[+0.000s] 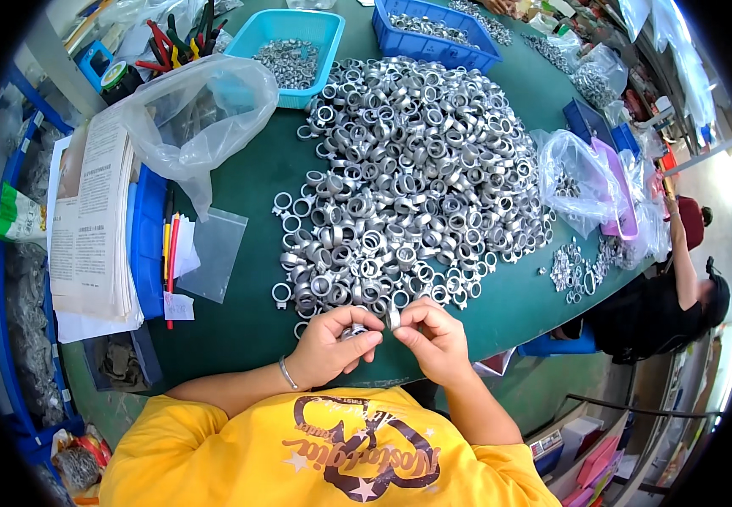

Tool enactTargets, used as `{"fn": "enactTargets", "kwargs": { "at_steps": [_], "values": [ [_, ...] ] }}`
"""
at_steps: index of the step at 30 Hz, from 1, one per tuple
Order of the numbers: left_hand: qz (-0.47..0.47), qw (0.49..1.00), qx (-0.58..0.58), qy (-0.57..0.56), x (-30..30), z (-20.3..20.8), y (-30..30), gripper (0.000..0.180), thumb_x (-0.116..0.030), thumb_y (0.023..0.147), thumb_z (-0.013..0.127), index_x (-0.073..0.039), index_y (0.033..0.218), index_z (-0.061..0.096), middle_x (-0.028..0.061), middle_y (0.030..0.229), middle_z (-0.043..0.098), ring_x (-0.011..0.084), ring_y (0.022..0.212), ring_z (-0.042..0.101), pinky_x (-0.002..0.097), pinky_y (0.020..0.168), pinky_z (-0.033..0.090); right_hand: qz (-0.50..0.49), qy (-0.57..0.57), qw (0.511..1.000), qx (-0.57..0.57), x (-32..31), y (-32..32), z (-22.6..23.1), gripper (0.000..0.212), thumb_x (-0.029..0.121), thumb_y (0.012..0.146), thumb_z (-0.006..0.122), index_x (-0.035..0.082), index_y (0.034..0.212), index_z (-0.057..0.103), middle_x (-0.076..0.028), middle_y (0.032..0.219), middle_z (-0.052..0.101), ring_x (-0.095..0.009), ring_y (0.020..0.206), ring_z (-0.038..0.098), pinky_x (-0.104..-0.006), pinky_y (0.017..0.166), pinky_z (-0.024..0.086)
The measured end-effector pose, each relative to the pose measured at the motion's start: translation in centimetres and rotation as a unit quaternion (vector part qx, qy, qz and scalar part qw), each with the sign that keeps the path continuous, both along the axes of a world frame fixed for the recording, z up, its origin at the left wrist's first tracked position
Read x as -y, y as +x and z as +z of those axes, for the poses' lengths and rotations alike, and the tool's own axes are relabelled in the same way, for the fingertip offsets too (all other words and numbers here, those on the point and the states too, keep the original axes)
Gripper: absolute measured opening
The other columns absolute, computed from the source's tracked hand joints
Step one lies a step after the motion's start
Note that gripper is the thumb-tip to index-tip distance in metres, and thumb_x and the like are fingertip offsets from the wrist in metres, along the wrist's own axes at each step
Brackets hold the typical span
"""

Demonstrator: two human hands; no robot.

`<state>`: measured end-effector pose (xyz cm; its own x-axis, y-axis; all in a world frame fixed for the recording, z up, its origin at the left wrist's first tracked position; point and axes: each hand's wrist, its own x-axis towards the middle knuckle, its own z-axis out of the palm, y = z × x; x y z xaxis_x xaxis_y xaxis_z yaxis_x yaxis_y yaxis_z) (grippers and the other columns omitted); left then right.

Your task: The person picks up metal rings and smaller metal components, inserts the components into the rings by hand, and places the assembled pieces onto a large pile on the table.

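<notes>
A big heap of silver metal ring clamps (pixel 416 160) covers the middle of the green table (pixel 239 338). At its near edge, my right hand (pixel 438 345) pinches one ring clamp (pixel 394 318) upright between thumb and fingers. Close beside it on the left, my left hand (pixel 332 348) is curled around a metal ring clamp (pixel 354 331), mostly hidden by the fingers; whether it holds more than one I cannot tell. The left fingertips come right up to the ring in my right hand.
Left of the heap lie a clear zip bag (pixel 218 253), pencils (pixel 171 262) and stacked newspapers (pixel 91 228). A turquoise basket (pixel 332 34) and a blue basket (pixel 383 25) hold small metal parts at the back. Small parts (pixel 573 270) lie on the right. Another person (pixel 653 313) sits beyond the right edge.
</notes>
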<state>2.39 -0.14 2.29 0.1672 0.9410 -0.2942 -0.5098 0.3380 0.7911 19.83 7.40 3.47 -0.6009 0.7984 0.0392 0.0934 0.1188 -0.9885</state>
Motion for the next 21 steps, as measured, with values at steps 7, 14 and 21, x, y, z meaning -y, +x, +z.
{"fn": "enactTargets", "kwargs": {
  "at_steps": [7, 14, 21],
  "values": [
    [-0.014, 1.0, 0.009, -0.004, 0.1, -0.3, 0.0, 0.012, -0.008, 0.086, 0.056, -0.003, 0.097, 0.055, 0.005, 0.078, 0.058, 0.0046, 0.053, 0.047, 0.0161, 0.041, 0.034, 0.047, 0.127, 0.991, 0.005, 0.6, -0.3, 0.2, 0.012, -0.006, 0.075, 0.061, 0.001, 0.085, 0.057, -0.008, 0.079, 0.056, -0.02, 0.07, 0.056, -0.0257, 0.062, 0.045],
    [0.051, 0.979, -0.127, 0.149, 0.1, -1.1, 0.7, 0.01, -0.002, 0.081, 0.061, -0.001, 0.091, 0.057, 0.0039, 0.083, 0.057, 0.0053, 0.062, 0.052, 0.0174, 0.053, 0.041, 0.037, 0.151, 0.988, 0.02, 0.8, 0.0, -0.2, 0.011, -0.007, 0.079, 0.056, 0.0, 0.087, 0.056, -0.009, 0.081, 0.058, -0.019, 0.071, 0.059, -0.0265, 0.062, 0.048],
    [0.043, 0.95, -0.221, 0.218, -0.1, -1.0, 0.4, 0.012, 0.001, 0.077, 0.064, -0.001, 0.087, 0.059, 0.004, 0.084, 0.058, 0.0077, 0.071, 0.055, 0.0201, 0.06, 0.043, -0.006, -0.179, 0.982, -0.056, 1.5, 0.2, -0.3, 0.019, 0.011, 0.093, 0.043, -0.002, 0.105, 0.05, -0.005, 0.084, 0.058, -0.009, 0.072, 0.056, -0.0204, 0.064, 0.046]
  ]
}}
